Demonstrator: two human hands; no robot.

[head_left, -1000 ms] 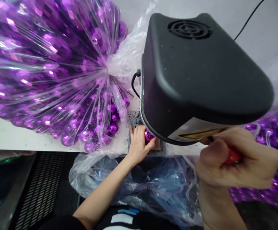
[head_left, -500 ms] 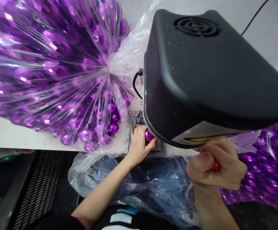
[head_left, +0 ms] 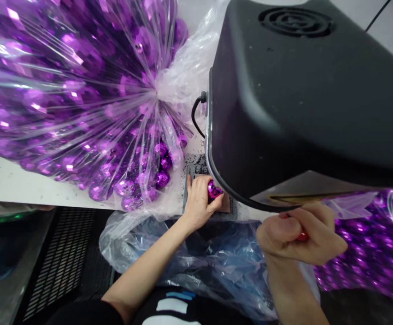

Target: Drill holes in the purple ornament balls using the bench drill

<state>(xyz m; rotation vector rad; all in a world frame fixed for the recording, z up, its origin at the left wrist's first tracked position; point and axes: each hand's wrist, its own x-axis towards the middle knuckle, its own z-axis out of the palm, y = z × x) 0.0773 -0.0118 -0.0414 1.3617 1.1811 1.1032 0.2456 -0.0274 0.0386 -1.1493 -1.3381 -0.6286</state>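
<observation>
My left hand [head_left: 199,201] holds a shiny purple faceted ball ornament [head_left: 214,190] between thumb and fingers. The ball sits over a brown block [head_left: 224,206] on a grey metal base [head_left: 189,174], right beside the lower edge of a black machine housing [head_left: 301,99]. Below that housing's front, my right hand [head_left: 301,234] is closed around a red handle [head_left: 302,235], most of it covered by the fingers. Whatever part of the machine lies above the ball is hidden under the housing.
A tied clear bag of purple faceted balls [head_left: 81,99] fills the left of the white table [head_left: 40,187]. Another heap of purple balls [head_left: 368,253] lies at right. An open clear plastic bag [head_left: 216,271] hangs at the table's front edge. Dark shavings [head_left: 196,159] litter the base.
The view has shifted a little, so the machine looks larger and nearer. My right hand, still round the red handle, appears slightly further left. My left hand stays on the ball.
</observation>
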